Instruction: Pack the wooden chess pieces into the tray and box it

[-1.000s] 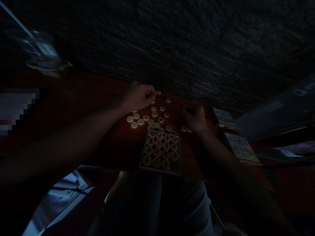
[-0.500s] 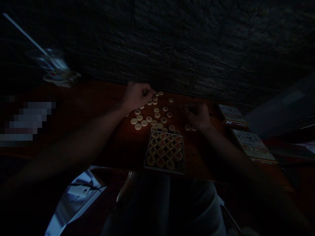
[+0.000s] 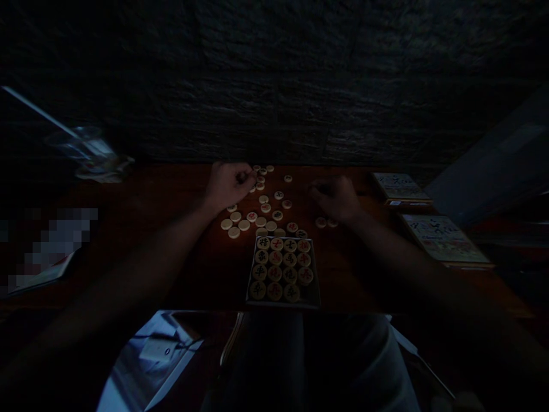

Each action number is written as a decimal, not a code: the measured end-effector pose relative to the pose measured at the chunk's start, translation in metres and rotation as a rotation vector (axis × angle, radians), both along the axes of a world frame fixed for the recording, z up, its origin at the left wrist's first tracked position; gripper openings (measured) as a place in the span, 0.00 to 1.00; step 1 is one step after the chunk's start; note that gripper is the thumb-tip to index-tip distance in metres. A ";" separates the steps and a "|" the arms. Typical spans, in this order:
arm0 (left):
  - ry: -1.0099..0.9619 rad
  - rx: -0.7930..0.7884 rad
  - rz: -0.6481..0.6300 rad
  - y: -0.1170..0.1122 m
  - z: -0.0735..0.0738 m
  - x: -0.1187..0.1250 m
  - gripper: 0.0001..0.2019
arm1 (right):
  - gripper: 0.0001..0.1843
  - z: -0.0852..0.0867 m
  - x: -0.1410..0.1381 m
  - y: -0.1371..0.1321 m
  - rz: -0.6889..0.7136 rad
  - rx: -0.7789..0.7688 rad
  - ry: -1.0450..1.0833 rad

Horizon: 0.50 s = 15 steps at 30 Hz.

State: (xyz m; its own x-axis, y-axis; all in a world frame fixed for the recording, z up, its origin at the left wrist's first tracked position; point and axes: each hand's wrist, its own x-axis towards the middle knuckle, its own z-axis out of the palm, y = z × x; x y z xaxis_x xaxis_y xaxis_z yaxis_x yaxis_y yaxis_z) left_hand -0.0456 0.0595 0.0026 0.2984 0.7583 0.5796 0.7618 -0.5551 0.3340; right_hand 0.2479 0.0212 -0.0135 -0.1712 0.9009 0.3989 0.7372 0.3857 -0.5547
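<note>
In the dim head view, my left hand is closed with curled fingertips pinched beside the loose pieces at the far side of the table. Whatever those fingertips hold, if anything, is too dark to make out. My right hand hovers at the right of the pieces, fingers curled in and their contents hidden. Round wooden xiangqi pieces lie scattered between and in front of my hands, some showing red or black characters, others blank side up. A shallow open box near the table's front edge holds rows of pieces, with one gap at its near right corner.
Two flat printed boxes lie on the right of the wooden table. A clear cup with a straw stands far left. A stone wall rises behind the table. Below the front edge is a white box-like object.
The camera view has shifted, so the table sits slightly lower and farther left. My left hand has drawn a little toward me among the pieces. My right hand stays near the same spot.
</note>
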 end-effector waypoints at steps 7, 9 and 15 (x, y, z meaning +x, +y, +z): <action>-0.008 -0.020 -0.119 -0.004 -0.006 0.006 0.10 | 0.13 0.003 0.009 0.006 -0.055 0.002 -0.043; -0.013 -0.025 -0.120 -0.003 -0.008 0.006 0.10 | 0.15 0.004 0.010 0.006 -0.067 0.011 -0.034; -0.029 -0.001 -0.112 0.004 -0.012 0.002 0.10 | 0.23 0.005 0.015 0.007 -0.047 0.057 0.030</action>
